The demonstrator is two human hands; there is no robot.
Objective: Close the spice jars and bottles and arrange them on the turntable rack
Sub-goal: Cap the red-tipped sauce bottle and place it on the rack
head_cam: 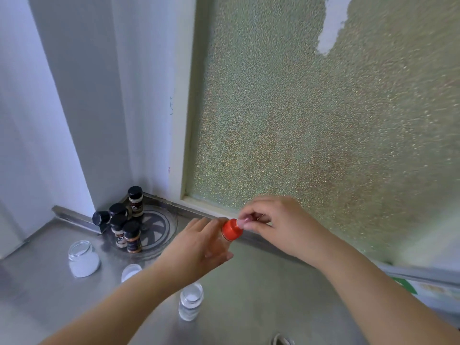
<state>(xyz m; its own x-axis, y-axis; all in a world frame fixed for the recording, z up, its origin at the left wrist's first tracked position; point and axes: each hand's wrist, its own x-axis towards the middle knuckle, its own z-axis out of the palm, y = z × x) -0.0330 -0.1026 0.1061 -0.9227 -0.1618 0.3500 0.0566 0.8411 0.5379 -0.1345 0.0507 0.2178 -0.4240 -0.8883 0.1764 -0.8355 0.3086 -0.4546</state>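
She's got a bottle up off the steel counter (pixel 261 295), body wrapped in her left hand (pixel 199 247), while her right hand (pixel 271 220) pinches the orange cap (pixel 231 229) between narrow fingertips. Looks like she's screwing it on. If the cap goes on crooked it could cross-thread and leak once it's stood on the turntable rack (pixel 159 227), already crowded with black-capped spice jars (pixel 132 235). Her forearm passes right over the open glass jar (pixel 191 301); a dip could knock it
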